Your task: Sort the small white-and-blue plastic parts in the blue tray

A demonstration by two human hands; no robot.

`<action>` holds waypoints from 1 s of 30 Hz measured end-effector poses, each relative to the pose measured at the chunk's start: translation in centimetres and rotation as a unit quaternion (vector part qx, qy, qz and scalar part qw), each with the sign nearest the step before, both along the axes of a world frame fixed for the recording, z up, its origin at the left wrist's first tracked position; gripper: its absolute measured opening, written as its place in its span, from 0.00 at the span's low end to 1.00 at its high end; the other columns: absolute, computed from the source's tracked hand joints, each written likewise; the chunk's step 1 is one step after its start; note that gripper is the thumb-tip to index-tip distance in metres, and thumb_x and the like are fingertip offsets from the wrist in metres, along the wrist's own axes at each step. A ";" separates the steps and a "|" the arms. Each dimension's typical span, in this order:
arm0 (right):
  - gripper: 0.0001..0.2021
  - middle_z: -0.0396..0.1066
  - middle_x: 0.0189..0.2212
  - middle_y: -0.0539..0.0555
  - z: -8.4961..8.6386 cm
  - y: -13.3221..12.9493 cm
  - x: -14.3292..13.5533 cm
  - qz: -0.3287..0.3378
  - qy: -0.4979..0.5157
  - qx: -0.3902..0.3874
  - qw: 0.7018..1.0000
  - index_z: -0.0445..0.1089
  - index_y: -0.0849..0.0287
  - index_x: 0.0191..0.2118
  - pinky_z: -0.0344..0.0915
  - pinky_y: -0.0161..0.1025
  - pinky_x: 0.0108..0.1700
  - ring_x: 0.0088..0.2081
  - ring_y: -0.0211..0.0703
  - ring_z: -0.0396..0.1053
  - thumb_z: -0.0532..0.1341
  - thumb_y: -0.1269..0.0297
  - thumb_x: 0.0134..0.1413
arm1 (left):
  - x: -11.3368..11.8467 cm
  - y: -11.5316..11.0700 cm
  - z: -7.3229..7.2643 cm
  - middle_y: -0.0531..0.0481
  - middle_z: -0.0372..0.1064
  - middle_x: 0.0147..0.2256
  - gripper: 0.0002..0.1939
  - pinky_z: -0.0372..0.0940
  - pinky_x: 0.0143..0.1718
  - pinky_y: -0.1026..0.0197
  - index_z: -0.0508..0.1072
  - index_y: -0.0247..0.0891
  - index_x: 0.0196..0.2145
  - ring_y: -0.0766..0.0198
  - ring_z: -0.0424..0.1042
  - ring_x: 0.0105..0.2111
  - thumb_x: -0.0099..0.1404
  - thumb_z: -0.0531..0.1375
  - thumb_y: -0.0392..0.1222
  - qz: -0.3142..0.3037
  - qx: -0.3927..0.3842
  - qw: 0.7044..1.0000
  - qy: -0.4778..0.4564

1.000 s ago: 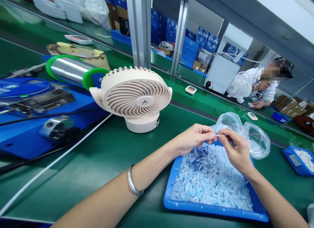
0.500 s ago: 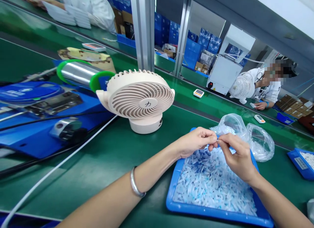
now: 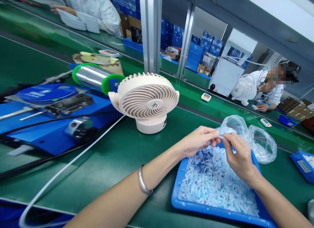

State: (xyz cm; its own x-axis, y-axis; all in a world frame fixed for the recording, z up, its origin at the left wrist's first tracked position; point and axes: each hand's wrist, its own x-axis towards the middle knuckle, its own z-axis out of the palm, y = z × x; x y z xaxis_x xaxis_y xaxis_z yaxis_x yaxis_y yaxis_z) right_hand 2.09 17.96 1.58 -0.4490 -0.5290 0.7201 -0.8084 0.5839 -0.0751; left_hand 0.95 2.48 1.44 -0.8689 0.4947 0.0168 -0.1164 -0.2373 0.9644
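My left hand point(image 3: 200, 140) and my right hand point(image 3: 239, 152) meet above the far part of a blue tray point(image 3: 176, 188). Fingertips of both hands pinch one tiny whitish piece point(image 3: 221, 137) between them; its shape is too small to make out. Many small white and pale blue strips point(image 3: 218, 185) fill the tray. Just behind my hands lie clear plastic bags point(image 3: 262, 144), one with pale pieces inside.
A cream fan point(image 3: 149, 103) stands left of the tray. Farther left is a blue machine point(image 3: 49, 133) with a metal roller and a white cable point(image 3: 80, 157). A smaller blue tray point(image 3: 303, 166) sits at the right. Two people work across the line.
The whole view has shifted, so the fan, machine and tray appear farther right. Both hands remain pinched together, with a little more of the small piece showing between the fingertips.
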 end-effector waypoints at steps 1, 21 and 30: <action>0.06 0.63 0.25 0.54 0.0 0.1 -0.1 -0.012 0.000 -0.001 1.000 0.61 0.62 0.34 0.59 0.36 0.30 0.28 0.37 0.60 0.51 0.78 0.53 | 0.0 0.0 0.1 0.56 0.56 0.17 0.14 0.35 0.17 0.65 0.66 0.31 0.22 0.77 0.43 0.14 0.57 0.52 0.45 0.006 0.001 1.000 -0.002; 0.09 0.60 0.19 0.52 -0.4 -0.2 0.4 -0.038 0.099 0.120 0.987 0.62 0.63 0.29 0.54 0.36 0.26 0.23 0.38 0.56 0.48 0.79 0.53 | 0.1 0.0 -0.3 0.56 0.55 0.14 0.14 0.42 0.19 0.66 0.60 0.34 0.17 0.74 0.52 0.16 0.56 0.53 0.44 -0.024 -0.012 0.999 0.034; 0.03 0.67 0.25 0.53 1.3 -0.4 1.2 -0.036 0.059 0.039 0.997 0.64 0.60 0.33 0.59 0.39 0.29 0.26 0.40 0.64 0.55 0.71 0.53 | 0.2 0.2 0.0 0.57 0.54 0.15 0.16 0.47 0.19 0.67 0.59 0.34 0.14 0.75 0.54 0.15 0.56 0.52 0.42 0.023 -0.004 0.999 0.027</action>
